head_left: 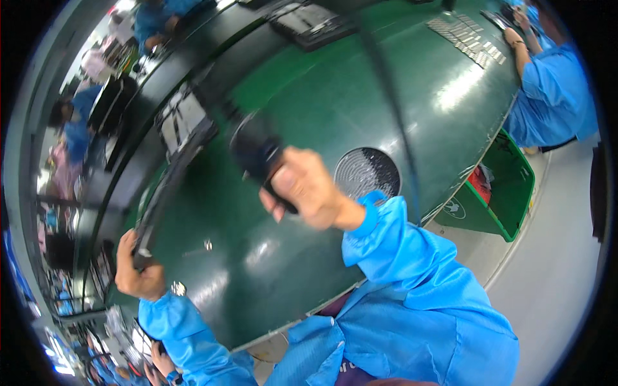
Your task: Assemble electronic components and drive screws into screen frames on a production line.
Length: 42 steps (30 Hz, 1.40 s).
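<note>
My right hand (306, 186) is closed around the grip of a black hand-held tool (254, 145), raised above the green table. Its thick head points up and left; motion blur hides its exact kind. My left hand (141, 270) is at the table's left side, fingers and thumb closed on the near end of a long dark strip-like piece (168, 180). That piece is blurred and slants away up to the right; I cannot tell what it is. To the right of my right hand, a round dish (367, 172) with a ringed pattern sits on the table.
A dark tray with pale parts (309, 19) lies at the far side, and another (182, 122) at the left. A dark cable (386, 83) crosses the view. At right stand a green bin (496, 206) and a co-worker (553, 96) near rows of small metal pieces (467, 38).
</note>
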Tool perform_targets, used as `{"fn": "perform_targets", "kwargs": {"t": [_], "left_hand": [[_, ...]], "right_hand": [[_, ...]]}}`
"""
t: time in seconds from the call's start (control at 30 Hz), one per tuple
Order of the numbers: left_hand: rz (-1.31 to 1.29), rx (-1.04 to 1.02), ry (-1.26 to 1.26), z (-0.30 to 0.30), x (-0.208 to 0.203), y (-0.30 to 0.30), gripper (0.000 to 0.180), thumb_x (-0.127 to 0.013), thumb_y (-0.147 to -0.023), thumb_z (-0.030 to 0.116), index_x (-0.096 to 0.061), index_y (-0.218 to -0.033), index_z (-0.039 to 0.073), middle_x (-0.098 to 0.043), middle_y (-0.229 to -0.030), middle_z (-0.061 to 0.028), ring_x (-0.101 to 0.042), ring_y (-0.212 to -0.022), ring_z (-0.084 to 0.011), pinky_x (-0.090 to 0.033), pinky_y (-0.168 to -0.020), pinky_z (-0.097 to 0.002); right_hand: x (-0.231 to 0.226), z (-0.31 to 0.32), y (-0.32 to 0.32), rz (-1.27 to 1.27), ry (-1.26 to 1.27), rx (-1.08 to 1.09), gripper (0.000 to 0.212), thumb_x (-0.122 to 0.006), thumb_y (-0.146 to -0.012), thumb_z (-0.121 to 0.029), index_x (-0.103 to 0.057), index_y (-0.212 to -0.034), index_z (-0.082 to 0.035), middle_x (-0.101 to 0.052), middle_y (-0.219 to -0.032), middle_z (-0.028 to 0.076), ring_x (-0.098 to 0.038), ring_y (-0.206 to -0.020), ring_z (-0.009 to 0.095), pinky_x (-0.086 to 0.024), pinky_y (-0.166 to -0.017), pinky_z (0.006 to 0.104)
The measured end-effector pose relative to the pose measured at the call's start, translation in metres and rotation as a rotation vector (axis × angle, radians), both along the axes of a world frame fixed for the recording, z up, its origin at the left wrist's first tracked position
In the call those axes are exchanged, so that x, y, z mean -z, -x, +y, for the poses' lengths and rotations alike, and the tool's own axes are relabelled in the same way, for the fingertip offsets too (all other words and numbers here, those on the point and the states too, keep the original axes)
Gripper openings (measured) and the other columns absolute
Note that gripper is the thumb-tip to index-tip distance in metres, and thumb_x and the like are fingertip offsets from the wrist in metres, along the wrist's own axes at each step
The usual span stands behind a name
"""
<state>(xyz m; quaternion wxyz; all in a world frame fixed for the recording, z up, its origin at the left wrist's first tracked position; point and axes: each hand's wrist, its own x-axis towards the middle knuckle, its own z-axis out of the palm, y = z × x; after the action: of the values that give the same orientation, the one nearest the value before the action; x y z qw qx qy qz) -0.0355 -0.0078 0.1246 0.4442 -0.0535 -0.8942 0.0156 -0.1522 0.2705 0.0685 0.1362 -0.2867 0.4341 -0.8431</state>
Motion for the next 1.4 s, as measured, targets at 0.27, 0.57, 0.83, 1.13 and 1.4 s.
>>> {"fn": "perform_targets", "kwargs": {"t": [0.27, 0.57, 0.83, 1.13, 1.4], "left_hand": [[-0.379, 0.262, -0.064, 0.113, 0.054, -0.036, 0.051, -0.062, -0.051, 0.002, -0.06, -0.1, -0.008, -0.062, -0.101, -0.0205, -0.059, -0.1, -0.0357, -0.045, -0.087, -0.0451], [-0.808, 0.212, -0.228, 0.163, 0.087, -0.043, 0.073, -0.076, -0.061, 0.04, -0.053, -0.113, -0.007, -0.047, -0.127, -0.0179, -0.035, -0.127, -0.0326, -0.022, -0.103, -0.0528], [-0.63, 0.36, -0.257, 0.174, 0.117, -0.031, 0.066, -0.08, -0.059, 0.03, -0.056, -0.107, -0.009, -0.053, -0.119, -0.0212, -0.045, -0.118, -0.0372, -0.034, -0.098, -0.0505], [-0.575, 0.399, -0.346, 0.187, 0.117, -0.03, 0.045, -0.076, -0.063, 0.017, -0.06, -0.096, -0.009, -0.059, -0.108, -0.0207, -0.052, -0.112, -0.0354, -0.04, -0.094, -0.0479], [-0.445, 0.467, -0.539, 0.175, 0.108, -0.024, 0.018, -0.059, -0.074, -0.008, -0.063, -0.09, -0.002, -0.066, -0.089, -0.0143, -0.064, -0.086, -0.0277, -0.045, -0.084, -0.0425]], "right_hand": [[-0.018, 0.051, 0.028, 0.163, -0.039, 0.208, 0.081, -0.021, -0.085, -0.068, -0.048, -0.107, 0.005, -0.053, -0.063, 0.008, -0.052, -0.05, 0.015, -0.044, -0.047, 0.0273], [0.02, 0.098, 0.049, 0.21, -0.036, 0.305, 0.084, -0.016, -0.083, -0.071, -0.048, -0.11, 0.002, -0.052, -0.065, 0.008, -0.052, -0.051, 0.018, -0.044, -0.05, 0.0324], [0.028, 0.096, 0.06, 0.205, -0.089, 0.303, 0.084, -0.019, -0.081, -0.073, -0.048, -0.108, 0.002, -0.052, -0.066, 0.009, -0.054, -0.053, 0.018, -0.046, -0.053, 0.0318], [0.032, 0.094, 0.063, 0.201, -0.146, 0.368, 0.083, -0.02, -0.082, -0.072, -0.049, -0.104, 0.002, -0.053, -0.065, 0.008, -0.053, -0.053, 0.017, -0.046, -0.051, 0.03], [0.032, 0.095, 0.068, 0.215, -0.168, 0.372, 0.083, -0.022, -0.081, -0.073, -0.049, -0.102, 0.002, -0.053, -0.064, 0.009, -0.053, -0.052, 0.016, -0.046, -0.05, 0.0292]]}}
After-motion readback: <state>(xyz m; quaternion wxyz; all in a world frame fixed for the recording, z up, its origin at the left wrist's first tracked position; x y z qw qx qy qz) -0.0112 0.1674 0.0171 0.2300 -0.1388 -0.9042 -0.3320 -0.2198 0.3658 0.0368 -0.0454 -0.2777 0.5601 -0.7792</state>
